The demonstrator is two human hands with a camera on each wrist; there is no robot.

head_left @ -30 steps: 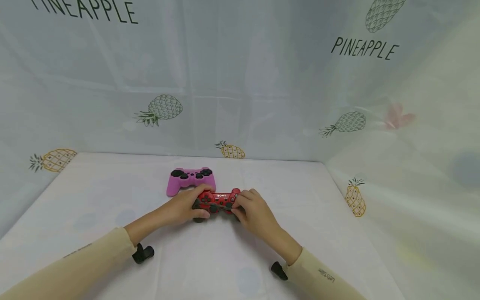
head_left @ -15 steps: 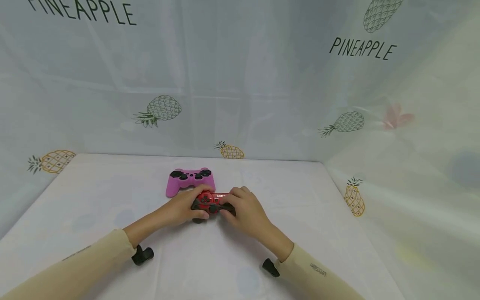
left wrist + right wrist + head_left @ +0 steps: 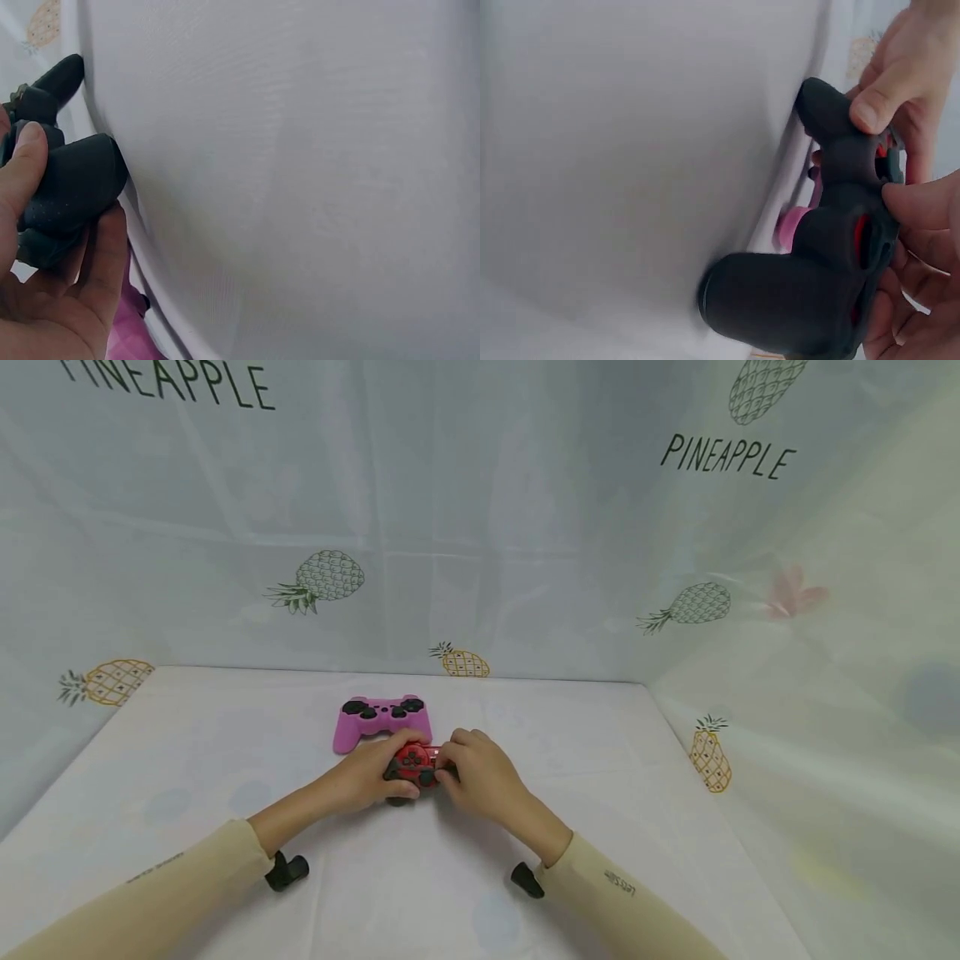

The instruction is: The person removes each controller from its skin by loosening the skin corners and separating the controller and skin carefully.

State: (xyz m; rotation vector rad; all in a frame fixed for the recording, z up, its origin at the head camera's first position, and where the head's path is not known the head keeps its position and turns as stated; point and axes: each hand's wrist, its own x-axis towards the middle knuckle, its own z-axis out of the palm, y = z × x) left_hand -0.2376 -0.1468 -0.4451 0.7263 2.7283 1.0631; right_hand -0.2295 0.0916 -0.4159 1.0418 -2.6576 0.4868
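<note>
A red game controller (image 3: 413, 757) with a black, rubbery cover (image 3: 780, 292) round its grips is held upright between both hands. My left hand (image 3: 363, 777) grips its left end, thumb on the near side and fingers behind. With thumb and fingers, my right hand (image 3: 483, 775) pinches the black cover near the controller's middle and hides its right half in the head view. In the right wrist view, red shows through openings in the cover beside the right thumb. A pink controller (image 3: 378, 720) with black sticks lies just behind, partly hidden by my left hand.
A white cloth (image 3: 600, 810) spreads over the table, and a curtain (image 3: 540, 527) printed with pineapples hangs at the back and sides. Small black devices sit at the sleeves, one at the left cuff (image 3: 287, 871) and one at the right cuff (image 3: 528, 880).
My right hand has moved left along the controller, from its right end to near its middle, covering the SONY lettering. The left hand and the pink controller have stayed in place.
</note>
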